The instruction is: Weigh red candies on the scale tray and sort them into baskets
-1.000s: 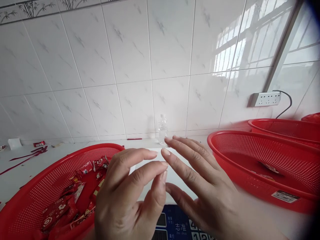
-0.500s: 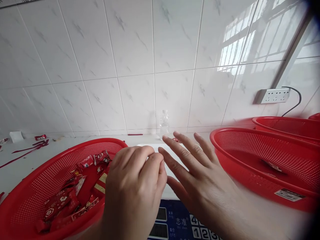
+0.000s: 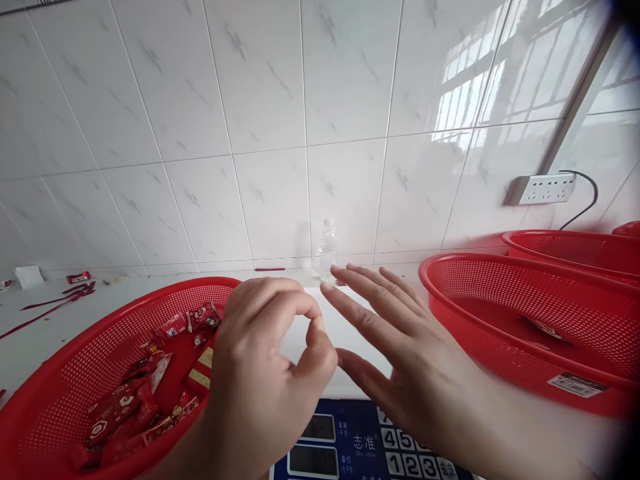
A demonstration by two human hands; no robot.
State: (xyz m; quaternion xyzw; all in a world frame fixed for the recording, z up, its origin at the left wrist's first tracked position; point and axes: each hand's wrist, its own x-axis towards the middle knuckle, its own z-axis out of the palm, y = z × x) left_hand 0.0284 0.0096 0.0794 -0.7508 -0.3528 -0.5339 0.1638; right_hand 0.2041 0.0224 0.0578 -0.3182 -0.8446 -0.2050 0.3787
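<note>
My left hand (image 3: 273, 360) is over the front left of a digital scale (image 3: 365, 440). Its thumb and forefinger tips meet in a ring, and the white scale pan (image 3: 300, 333) shows through with no object visible between the tips. My right hand (image 3: 400, 340) hovers palm down over the scale, fingers stretched out and thumb apart, holding nothing. The hands are close together. Beside my left hand, a red mesh basket (image 3: 65, 363) contains red wrapped snack packets (image 3: 113, 410).
Red baskets (image 3: 500, 273) stand on the right; the nearer one has a dark packet (image 3: 543, 327) inside. A clear plastic bottle (image 3: 328, 247) is at the tiled wall (image 3: 270, 200). Red ribbon strips (image 3: 65, 303) lie far left. A power strip (image 3: 545, 189) is mounted on the right wall.
My left hand has turned, its curled fingers opening into a thumb-and-forefinger ring. My right hand has shifted slightly and stays spread. More of the scale's keypad and display shows.
</note>
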